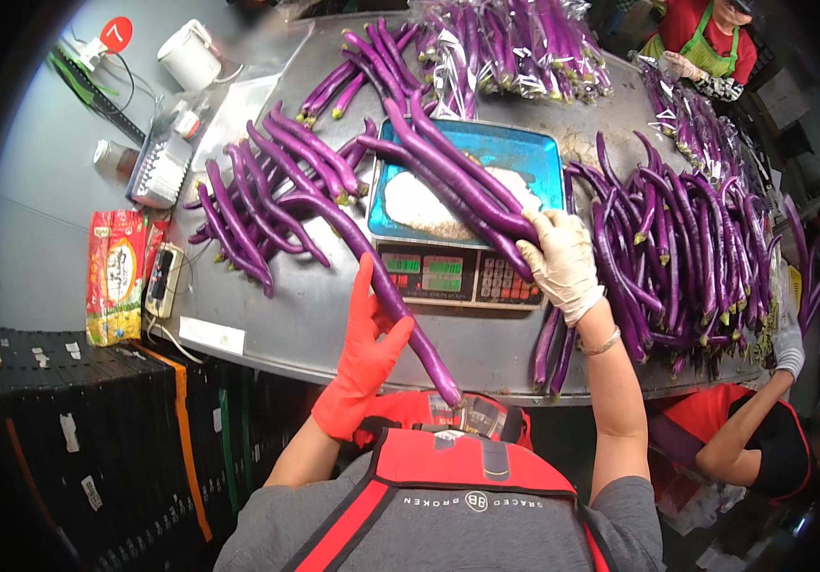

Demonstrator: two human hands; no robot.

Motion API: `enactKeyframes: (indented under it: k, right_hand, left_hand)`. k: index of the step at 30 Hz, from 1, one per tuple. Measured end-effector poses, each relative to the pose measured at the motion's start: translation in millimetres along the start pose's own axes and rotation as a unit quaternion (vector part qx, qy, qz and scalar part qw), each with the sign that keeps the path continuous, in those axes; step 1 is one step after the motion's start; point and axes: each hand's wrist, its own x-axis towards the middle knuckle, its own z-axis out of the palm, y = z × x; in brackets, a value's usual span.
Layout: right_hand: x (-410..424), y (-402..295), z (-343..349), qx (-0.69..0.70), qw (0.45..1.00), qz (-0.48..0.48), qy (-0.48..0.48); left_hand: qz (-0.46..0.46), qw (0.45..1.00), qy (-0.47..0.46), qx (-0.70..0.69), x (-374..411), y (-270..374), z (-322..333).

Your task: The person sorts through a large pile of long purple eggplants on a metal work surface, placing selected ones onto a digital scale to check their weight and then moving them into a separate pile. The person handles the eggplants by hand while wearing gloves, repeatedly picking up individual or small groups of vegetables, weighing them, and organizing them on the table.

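My left hand (367, 350), in a red rubber glove, holds one long purple eggplant (388, 289) at a slant in front of the scale. The thumb lies against its side, and its green-capped stem end points down towards me. My right hand (566, 261), in a pale disposable glove, grips the near ends of several eggplants (461, 184). These lie slantwise over the blue tray (517, 146) of a digital scale, their thin ends reaching past its far edge. Below the tray, the scale's panel (430, 275) shows lit green displays and a keypad. White and brownish patches mark the tray's bottom.
Loose eggplants (260, 196) lie left of the scale, with a large heap (689, 243) on the right. Bagged eggplants (503, 46) line the far side. A power strip (163, 279) sits at the left edge. One co-worker (721, 43) stands far right, another (746, 436) near right.
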Motion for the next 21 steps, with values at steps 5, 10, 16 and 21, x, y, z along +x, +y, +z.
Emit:
enactKeyframes:
  k: [5,10,16,21]
  right_hand:
    - [-17,-2,-35,0.038,0.998,0.006,0.051]
    - [-57,39,-44,0.075,0.996,0.044,0.027]
    - [-78,45,-47,0.125,0.986,0.107,0.043]
    - [-76,19,-39,0.175,0.976,0.117,0.046]
  left_hand:
    - [-0.014,0.999,0.033,0.011,-6,-9,-6]
    - [-0.004,0.998,0.068,0.01,0,-9,-8]
    - [0.004,0.997,0.078,0.029,5,-8,-19]
    - [-0.011,0.995,0.089,0.033,4,-5,-21]
